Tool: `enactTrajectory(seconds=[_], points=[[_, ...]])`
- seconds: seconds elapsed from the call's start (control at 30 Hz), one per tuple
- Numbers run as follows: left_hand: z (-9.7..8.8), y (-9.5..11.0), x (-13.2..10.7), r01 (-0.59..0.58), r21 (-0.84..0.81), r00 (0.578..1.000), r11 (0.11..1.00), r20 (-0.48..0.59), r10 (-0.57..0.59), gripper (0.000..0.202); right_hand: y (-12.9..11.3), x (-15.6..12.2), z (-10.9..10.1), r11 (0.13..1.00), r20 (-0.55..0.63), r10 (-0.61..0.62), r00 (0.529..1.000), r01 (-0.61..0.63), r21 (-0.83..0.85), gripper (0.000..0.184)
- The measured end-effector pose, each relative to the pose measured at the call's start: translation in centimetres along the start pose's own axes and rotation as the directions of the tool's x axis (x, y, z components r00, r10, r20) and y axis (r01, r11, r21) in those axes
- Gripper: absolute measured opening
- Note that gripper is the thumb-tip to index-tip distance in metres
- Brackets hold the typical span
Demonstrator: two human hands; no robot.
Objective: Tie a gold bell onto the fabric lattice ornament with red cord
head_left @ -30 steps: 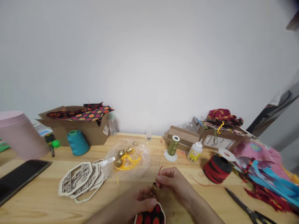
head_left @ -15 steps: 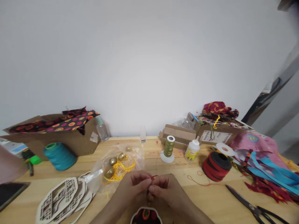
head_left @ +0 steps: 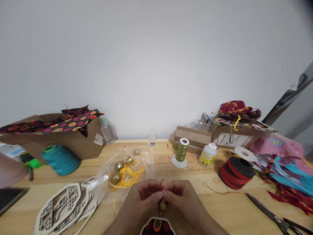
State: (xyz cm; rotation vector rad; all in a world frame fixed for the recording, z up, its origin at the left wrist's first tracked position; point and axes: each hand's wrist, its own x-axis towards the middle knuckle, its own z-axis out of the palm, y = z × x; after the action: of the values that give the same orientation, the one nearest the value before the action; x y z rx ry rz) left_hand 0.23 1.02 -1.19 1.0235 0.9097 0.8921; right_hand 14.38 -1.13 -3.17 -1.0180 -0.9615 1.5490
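Close together over the table's front edge, my left hand (head_left: 143, 202) and my right hand (head_left: 184, 202) pinch a thin red cord (head_left: 162, 183) between thumbs and fingers. A short end of it sticks up between the fingertips. Just under them hangs a small brass bell (head_left: 162, 206), partly covered by the thumbs. Below the bell is a scalloped panel (head_left: 157, 227) with a pale rim and dark patterned fabric, cut off by the bottom of the view. Its link to the bell is hard to make out.
Left of my hands lie brass bells with yellow cord (head_left: 130, 174) on a plastic bag and cut-out wooden frames (head_left: 58, 207). Rightward stand a green thread spool (head_left: 182, 150), a glue bottle (head_left: 207, 155), a red-and-black ribbon roll (head_left: 236, 173) and scissors (head_left: 266, 212).
The thumbs have drawn together, and the cord's free end now points up rather than sideways. More of the bell shows beneath them. The whole view has shifted slightly.
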Motion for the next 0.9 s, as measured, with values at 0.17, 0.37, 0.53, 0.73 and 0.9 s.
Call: enactTrajectory(seconds=[0.17, 0.37, 0.53, 0.73, 0.9], points=[[-0.3, -0.2, 0.0, -0.110, 0.139, 0.994, 0.984, 0.022, 0.108, 0.005, -0.1, -0.3, 0.4, 0.998, -0.044, 0.056, 0.997, -0.057, -0.022, 0.024], [-0.9, -0.6, 0.1, -0.076, 0.159, 0.997, 0.984, 0.016, 0.074, 0.016, -0.3, -0.2, 0.5, 0.997, -0.069, 0.075, 0.995, -0.075, 0.010, 0.025], [-0.9, -0.4, 0.3, -0.123, 0.238, 0.992, 0.963, 0.068, 0.110, 0.018, 0.3, 0.0, 0.3, 0.999, -0.037, 0.026, 0.999, -0.024, 0.035, 0.024], [-0.8, -0.6, 0.1, -0.069, 0.173, 0.997, 0.983, 0.059, 0.059, 0.021, 0.6, 0.1, 0.3, 0.999, -0.055, 0.039, 0.998, -0.039, 0.006, 0.025], [-1.1, -1.4, 0.1, 0.038, -0.074, 0.999, 0.997, 0.037, -0.035, 0.035, 0.2, 0.0, 0.3, 0.999, -0.068, 0.036, 0.997, -0.039, -0.034, 0.026]])
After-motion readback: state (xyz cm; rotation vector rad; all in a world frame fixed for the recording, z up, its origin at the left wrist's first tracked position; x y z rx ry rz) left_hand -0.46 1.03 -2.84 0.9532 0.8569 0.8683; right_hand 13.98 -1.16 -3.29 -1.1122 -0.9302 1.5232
